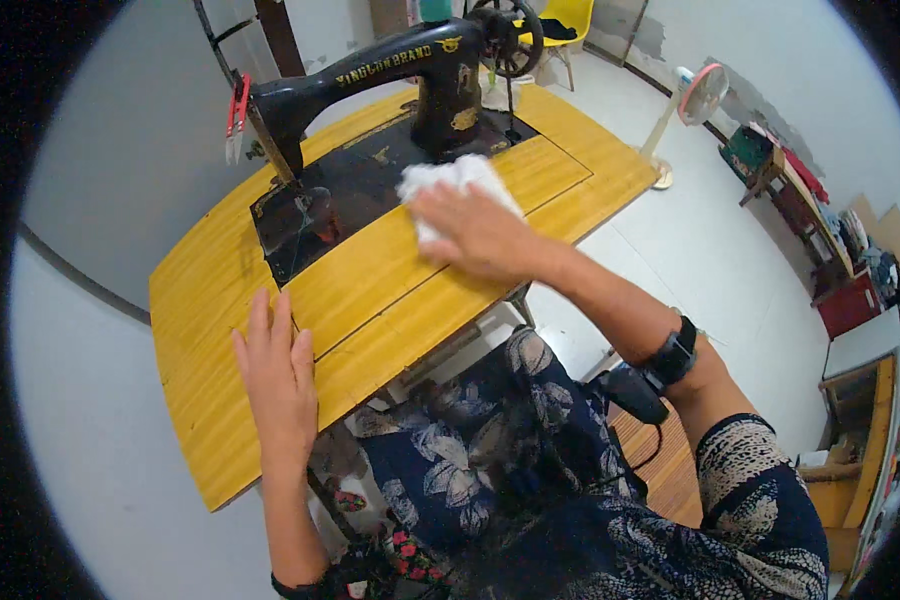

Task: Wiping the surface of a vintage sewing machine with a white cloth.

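Observation:
A white cloth point(469, 176) is pressed under my right hand point(480, 232), lying across the front edge of the black machine bed and the yellow wooden tabletop point(210, 360). My right fingers are slightly blurred. Flat on the tabletop, left of centre and near its front edge, rests my left hand point(276, 367) with nothing in it. Behind both hands stands a black sewing machine point(450, 82) with gold lettering on its arm. Its needle end is at the left and its handwheel point(521, 37) at the right. Red thread snips point(238, 116) hang at the needle end.
A grey-white wall point(150, 127) rises behind the table's left side. To the right stand a pedestal fan point(667, 124) on the floor and a small wooden table point(799, 202) with clothes on it. A yellow chair point(570, 26) is at the back.

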The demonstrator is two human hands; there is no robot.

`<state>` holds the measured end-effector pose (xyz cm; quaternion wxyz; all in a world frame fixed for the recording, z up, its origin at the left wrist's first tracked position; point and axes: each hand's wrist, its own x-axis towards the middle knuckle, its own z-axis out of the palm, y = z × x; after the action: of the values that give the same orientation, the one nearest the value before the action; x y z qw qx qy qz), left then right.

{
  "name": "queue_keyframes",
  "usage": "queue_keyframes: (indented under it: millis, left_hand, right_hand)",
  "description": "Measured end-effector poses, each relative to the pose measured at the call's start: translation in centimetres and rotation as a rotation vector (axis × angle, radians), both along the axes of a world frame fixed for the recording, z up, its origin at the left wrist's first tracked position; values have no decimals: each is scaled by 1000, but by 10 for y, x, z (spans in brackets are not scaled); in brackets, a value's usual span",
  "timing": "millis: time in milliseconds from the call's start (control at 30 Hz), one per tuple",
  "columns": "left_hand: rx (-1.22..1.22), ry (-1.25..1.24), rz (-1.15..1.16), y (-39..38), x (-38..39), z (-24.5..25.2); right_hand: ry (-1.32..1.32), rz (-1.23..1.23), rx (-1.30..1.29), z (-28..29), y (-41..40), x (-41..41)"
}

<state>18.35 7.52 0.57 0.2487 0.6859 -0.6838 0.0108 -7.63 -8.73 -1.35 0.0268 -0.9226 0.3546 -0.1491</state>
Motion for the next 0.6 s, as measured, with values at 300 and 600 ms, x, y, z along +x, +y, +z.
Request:
queue_keyframes:
  millis: [300, 600]
  left_hand:
    - [-5, 2, -52, 5, 0, 6]
    - [79, 108, -53, 7, 1, 9]
  right_hand:
    - [51, 172, 85, 4, -82, 55]
    - [150, -17, 32, -1, -134, 91]
